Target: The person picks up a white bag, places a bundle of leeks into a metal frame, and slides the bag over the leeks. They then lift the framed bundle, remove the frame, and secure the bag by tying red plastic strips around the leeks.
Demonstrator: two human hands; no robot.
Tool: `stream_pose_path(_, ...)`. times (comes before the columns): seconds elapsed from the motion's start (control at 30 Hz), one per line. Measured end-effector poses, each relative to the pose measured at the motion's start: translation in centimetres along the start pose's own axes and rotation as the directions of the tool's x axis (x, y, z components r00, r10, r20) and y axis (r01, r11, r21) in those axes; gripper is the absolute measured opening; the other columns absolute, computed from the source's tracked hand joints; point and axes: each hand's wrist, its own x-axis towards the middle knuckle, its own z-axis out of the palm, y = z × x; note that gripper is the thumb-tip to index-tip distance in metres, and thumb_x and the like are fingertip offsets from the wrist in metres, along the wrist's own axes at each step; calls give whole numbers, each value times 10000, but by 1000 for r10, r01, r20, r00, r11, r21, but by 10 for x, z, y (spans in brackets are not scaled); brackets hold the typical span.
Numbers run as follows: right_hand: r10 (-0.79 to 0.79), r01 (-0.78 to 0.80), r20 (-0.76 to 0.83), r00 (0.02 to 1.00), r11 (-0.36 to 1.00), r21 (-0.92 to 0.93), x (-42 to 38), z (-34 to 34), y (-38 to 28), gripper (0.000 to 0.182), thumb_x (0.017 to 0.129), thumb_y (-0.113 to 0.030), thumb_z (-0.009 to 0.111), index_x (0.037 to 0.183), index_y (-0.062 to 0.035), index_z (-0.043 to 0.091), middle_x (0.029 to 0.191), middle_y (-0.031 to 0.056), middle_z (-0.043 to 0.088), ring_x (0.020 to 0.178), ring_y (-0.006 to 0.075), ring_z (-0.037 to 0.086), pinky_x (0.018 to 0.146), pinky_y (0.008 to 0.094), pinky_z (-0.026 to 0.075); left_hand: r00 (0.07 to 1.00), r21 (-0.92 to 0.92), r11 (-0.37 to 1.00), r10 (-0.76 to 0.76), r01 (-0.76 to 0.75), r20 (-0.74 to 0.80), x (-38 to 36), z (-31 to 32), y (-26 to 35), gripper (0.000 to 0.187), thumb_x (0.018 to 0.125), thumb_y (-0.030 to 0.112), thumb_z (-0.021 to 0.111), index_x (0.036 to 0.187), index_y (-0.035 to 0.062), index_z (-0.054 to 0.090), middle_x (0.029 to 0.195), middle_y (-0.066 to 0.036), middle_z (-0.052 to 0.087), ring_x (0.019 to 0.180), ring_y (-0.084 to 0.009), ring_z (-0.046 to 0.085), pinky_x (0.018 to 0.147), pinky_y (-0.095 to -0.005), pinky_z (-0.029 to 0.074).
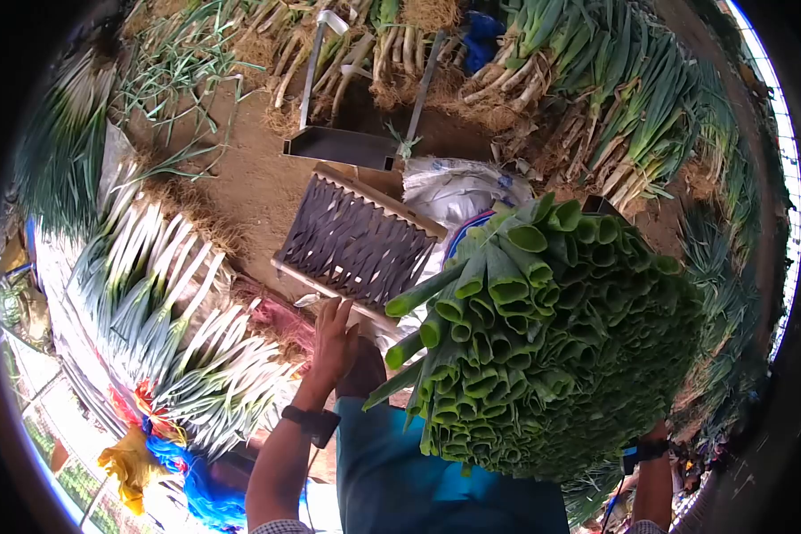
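A big bundle of green onions point(561, 356) fills the right of the head view. Its cut, hollow green tops face up towards me, and a few longer leaves stick out on its left side. My right forearm point(654, 489) rises beside the bundle's lower right edge; the bundle hides my right fingers, so their grip does not show. Beside my knee, to the left of the bundle, my left hand point(334, 340) has curled fingers. A small pale object point(307, 301) lies near its fingertips, too small to name. Just beyond is a low seat woven with dark straps point(356, 240).
White-stemmed green onions point(165, 258) lie in rows on the left. More rooted onions point(632, 116) are piled along the back and right. A metal frame point(343, 147) stands beyond the seat, near a white sack point(463, 187). Blue and yellow plastic strips point(205, 489) lie at lower left.
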Motion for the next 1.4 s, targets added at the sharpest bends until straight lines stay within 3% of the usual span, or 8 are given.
stream_pose_path(0.17, 72, -70, 63, 995, 997, -41, -4, 4, -6, 495, 977, -160, 462, 1451, -94, 334, 1369, 69, 487, 1216, 184, 482, 969, 321, 418, 631, -615, 359, -715, 702, 302, -5, 16, -47, 486, 874, 346, 674, 1141, -42, 553, 941, -92, 579, 798, -187, 513, 665, -330, 410)
stream_pose_path(0.27, 96, -91, 70, 993, 994, -67, -2, 7, -10, 491, 980, -165, 458, 1450, -95, 336, 1366, 68, 490, 1212, 182, 484, 965, 320, 419, 479, -832, -99, -777, 546, 407, 34, 34, -42, 333, 901, 326, 661, 1027, 28, 586, 849, -29, 598, 676, -156, 518, 554, -275, 389)
stream_pose_path(0.37, 119, -111, 71, 990, 989, -96, 1, 7, -15, 487, 983, -171, 454, 1450, -96, 337, 1362, 68, 493, 1209, 181, 486, 960, 319, 420, 722, -876, -445, -543, 187, 430, 61, 101, -105, 238, 909, 245, 671, 1072, 82, 610, 970, -56, 678, 836, -195, 667, 708, -359, 554)
stream_pose_path(0.93, 193, -178, 115, 975, 976, -129, 17, 18, -23, 465, 998, -201, 430, 1445, -101, 347, 1344, 64, 509, 1188, 174, 496, 937, 313, 426, 691, -931, -349, -647, 106, 321, 103, 81, -70, 483, 908, 422, 641, 1153, 10, 584, 1030, -96, 658, 902, -202, 654, 745, -364, 568)
stream_pose_path(1.07, 193, -179, 157, 969, 979, -98, 11, 21, -17, 461, 1002, -208, 424, 1444, -103, 350, 1340, 63, 512, 1183, 173, 498, 931, 311, 428, 606, -652, 322, -749, 686, 267, 80, 19, -55, 520, 929, 314, 605, 1280, -56, 504, 1143, -98, 630, 1064, -217, 584, 867, -344, 468)
stream_pose_path(1.17, 199, -187, 194, 961, 979, -74, 6, 25, -14, 457, 1004, -213, 420, 1443, -104, 351, 1337, 62, 515, 1180, 171, 500, 927, 310, 429, 857, -957, 16, -451, 289, 251, 29, -36, 26, 629, 985, 474, 468, 1426, 41, 353, 1342, -131, 465, 1178, -236, 480, 1016, -418, 378)
stream_pose_path(1.3, 186, -186, 286, 940, 982, -28, 1, 35, -6, 453, 1008, -220, 415, 1442, -105, 354, 1332, 62, 519, 1175, 170, 503, 921, 309, 431, 874, -896, -68, -198, 439, 443, 13, -110, 182, 765, 955, 642, 320, 1502, 113, 241, 1457, -136, 388, 1309, -255, 412, 1074, -412, 359)
stream_pose_path(1.4, 159, -176, 390, 907, 984, 9, 1, 44, -5, 450, 1011, -225, 410, 1441, -106, 356, 1329, 61, 522, 1171, 168, 505, 917, 307, 432, 877, -774, 419, -303, 475, 374, 9, -114, 193, 747, 940, 667, 348, 1389, 74, 414, 1212, -81, 555, 971, -186, 569, 730, -280, 465)
